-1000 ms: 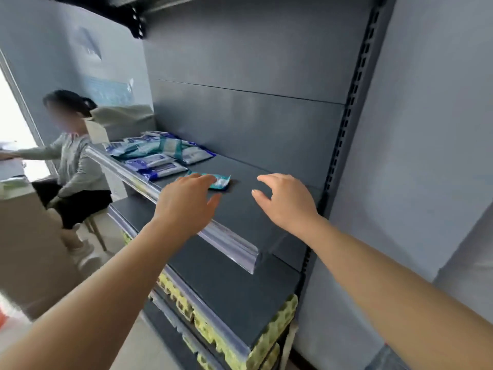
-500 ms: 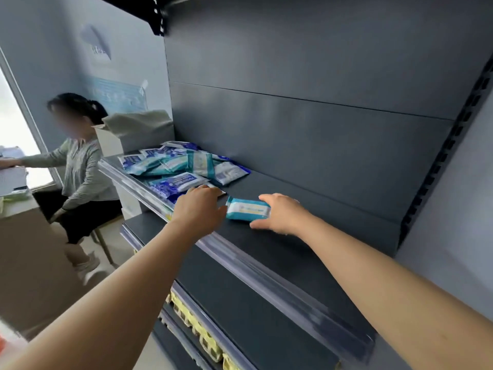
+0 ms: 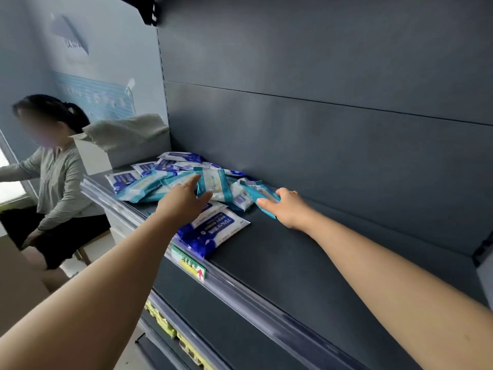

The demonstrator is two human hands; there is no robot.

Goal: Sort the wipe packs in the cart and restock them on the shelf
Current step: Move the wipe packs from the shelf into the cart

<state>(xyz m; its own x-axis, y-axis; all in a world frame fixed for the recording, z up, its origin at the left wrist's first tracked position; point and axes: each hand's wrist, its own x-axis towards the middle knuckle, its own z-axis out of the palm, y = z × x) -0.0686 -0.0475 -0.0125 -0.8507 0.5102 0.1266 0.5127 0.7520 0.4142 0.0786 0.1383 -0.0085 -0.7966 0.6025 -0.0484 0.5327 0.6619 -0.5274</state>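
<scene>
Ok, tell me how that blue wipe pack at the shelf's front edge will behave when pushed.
The blue wipe pack lies flat and pillowy, so it probably flexes rather than staying stiff. Its glossy film should slide easily on the smooth shelf. Flat, it shouldn't roll.

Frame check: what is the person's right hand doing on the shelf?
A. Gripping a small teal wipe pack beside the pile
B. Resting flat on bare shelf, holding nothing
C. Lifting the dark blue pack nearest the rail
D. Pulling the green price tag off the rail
A: the right hand has thumb and fingers curled round a small teal wipe pack at the right edge of the pile of wipe packs.
</scene>
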